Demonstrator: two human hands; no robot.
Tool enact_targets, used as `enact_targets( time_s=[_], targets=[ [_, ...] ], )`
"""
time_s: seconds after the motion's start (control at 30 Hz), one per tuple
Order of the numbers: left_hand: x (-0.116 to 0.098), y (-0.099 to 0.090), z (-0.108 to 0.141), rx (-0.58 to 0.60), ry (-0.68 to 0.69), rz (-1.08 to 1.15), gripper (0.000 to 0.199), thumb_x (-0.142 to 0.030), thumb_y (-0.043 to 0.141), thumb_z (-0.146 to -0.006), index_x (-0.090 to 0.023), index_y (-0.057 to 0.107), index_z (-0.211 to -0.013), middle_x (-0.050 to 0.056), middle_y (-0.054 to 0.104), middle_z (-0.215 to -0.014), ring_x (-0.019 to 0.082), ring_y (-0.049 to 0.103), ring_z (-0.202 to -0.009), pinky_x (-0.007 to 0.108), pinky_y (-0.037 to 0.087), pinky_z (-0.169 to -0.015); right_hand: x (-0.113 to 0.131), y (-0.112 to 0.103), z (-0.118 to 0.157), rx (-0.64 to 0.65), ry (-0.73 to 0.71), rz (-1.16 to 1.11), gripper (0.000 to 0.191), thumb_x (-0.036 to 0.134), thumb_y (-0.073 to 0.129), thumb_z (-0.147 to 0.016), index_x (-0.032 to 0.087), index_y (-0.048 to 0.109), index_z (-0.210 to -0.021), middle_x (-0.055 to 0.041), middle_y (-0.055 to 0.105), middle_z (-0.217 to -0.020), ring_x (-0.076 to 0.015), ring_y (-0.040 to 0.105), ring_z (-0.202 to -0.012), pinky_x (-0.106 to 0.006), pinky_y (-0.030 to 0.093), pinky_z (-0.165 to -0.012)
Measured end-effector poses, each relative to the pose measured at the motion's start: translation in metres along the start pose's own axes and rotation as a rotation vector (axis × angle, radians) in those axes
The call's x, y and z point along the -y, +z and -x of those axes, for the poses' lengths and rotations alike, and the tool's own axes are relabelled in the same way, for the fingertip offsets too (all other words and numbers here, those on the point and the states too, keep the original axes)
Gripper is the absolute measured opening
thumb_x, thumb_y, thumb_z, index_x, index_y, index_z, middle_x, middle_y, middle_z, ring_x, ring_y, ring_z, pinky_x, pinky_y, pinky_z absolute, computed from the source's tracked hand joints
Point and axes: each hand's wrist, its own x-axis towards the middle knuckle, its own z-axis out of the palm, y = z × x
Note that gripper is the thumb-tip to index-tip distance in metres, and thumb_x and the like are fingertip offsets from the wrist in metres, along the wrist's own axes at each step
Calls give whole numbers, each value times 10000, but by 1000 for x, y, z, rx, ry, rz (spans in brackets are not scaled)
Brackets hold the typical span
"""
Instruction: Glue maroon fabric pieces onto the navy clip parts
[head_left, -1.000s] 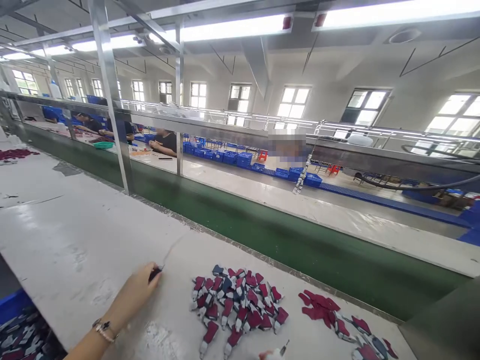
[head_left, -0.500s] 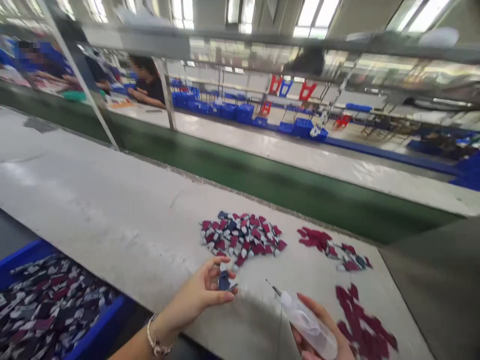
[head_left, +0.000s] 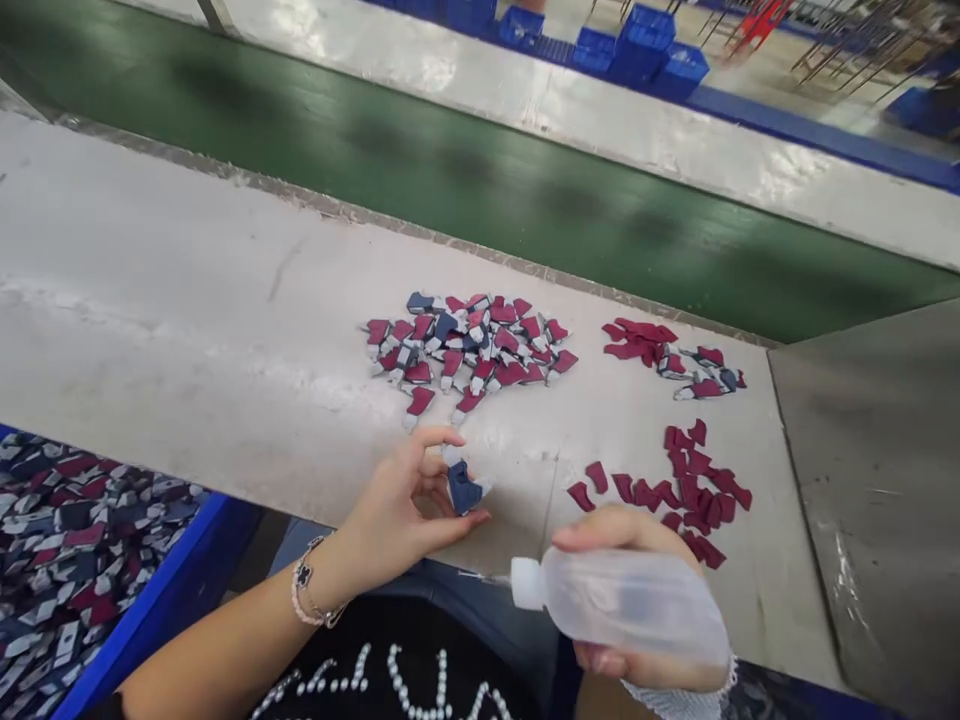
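Between the thumb and fingers of my left hand [head_left: 409, 500] is a small navy and light grey piece [head_left: 463, 488], held just above the table. My right hand [head_left: 637, 540] is wrapped around a translucent squeeze bottle [head_left: 630, 600] with a white cap and a thin metal tip. The bottle lies nearly level, its tip pointing left, below the small piece and apart from it. Beyond my left hand lies a pile of similar maroon, navy and grey pieces [head_left: 472, 345]. Loose maroon pieces [head_left: 694, 480] are scattered past my right hand.
A blue bin [head_left: 142, 620] full of similar pieces stands at the lower left, below the table edge. Farther back on the table [head_left: 187, 270] at right are a small maroon heap [head_left: 637, 340] and several assembled pieces [head_left: 705, 372]. A metal panel [head_left: 877, 480] closes the right end. A green belt [head_left: 450, 180] runs behind.
The view has tipped downward. My right hand has turned the bottle from pointing up and left to nearly level, its tip lower. My left hand still holds the small piece, now turned somewhat.
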Motion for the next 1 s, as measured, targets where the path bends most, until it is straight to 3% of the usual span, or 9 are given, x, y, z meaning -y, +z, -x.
enact_targets(
  time_s=[0.1, 0.27, 0.43, 0.57, 0.77, 1.0],
  targets=[
    [0, -1, 0, 20, 41, -43, 553, -237, 768, -798, -284, 387, -1197, -27, 710, -796, 159, 709, -707, 247, 529, -623, 13, 12, -16, -20, -128, 10, 432, 314, 837, -717, 284, 667, -1113, 8, 682, -745, -143, 625, -554, -229, 497, -478],
    [-3, -4, 3, 29, 48, -92, 559, -169, 735, -789, -290, 389, -1211, -54, 689, -750, 122, 658, -604, 215, 479, -561, 25, 25, -32, -94, -282, 431, 442, 148, 810, -656, 297, 626, -1030, -10, 719, -922, -188, 697, -686, -275, 559, -584],
    [-6, -5, 5, 15, 66, -135, 522, -233, 739, -823, -280, 401, -1217, -77, 621, -649, 120, 625, -569, 227, 473, -570, 28, 35, -29, -216, -301, 615, 339, 197, 773, -711, 272, 562, -965, 29, 678, -739, -165, 654, -556, -253, 500, -491],
    [-9, -5, 5, 20, 68, -137, 536, -242, 759, -818, -285, 398, -1211, -68, 635, -667, 126, 641, -595, 218, 482, -562, 32, 38, -26, -197, -317, 660, 321, 229, 765, -755, 269, 542, -981, 39, 670, -714, -154, 647, -524, -240, 492, -459],
    [-10, -2, 6, 20, 63, -152, 550, -249, 771, -808, -306, 398, -1208, -101, 558, -609, 87, 588, -518, 149, 389, -433, 33, 40, -27, -209, -326, 662, 299, 272, 763, -788, 273, 540, -987, 31, 659, -724, -165, 656, -550, -246, 511, -465],
    [-13, -1, 7, 27, 64, -160, 524, -243, 754, -815, -290, 400, -1199, -99, 522, -601, 94, 607, -546, 134, 346, -395, 36, 44, -25, -190, -343, 706, 270, 286, 752, -816, 265, 538, -978, 25, 653, -740, -170, 650, -594, -268, 513, -503]
  ],
)
